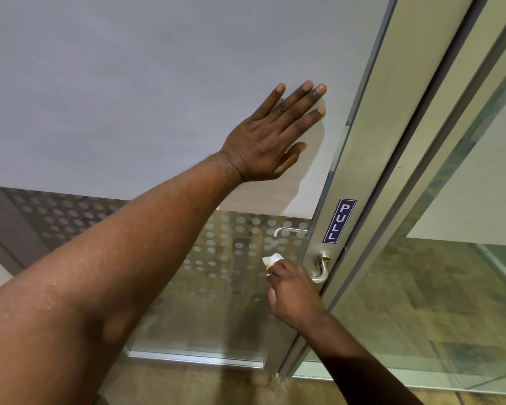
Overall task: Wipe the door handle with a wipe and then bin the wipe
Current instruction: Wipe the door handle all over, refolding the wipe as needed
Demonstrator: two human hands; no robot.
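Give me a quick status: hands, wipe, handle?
Left hand flat on door panel, open. Right hand clutching wipe at door handle. Nothing blocking. No bin visible.

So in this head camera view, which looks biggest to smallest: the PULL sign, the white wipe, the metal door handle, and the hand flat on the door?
1. Left hand, flat on the door, clearly largest.
2. PULL sign.
3. Metal door handle, partly hidden by the right hand, so unsure against the sign.
4. White wipe, mostly hidden in the right hand; only a corner shows.
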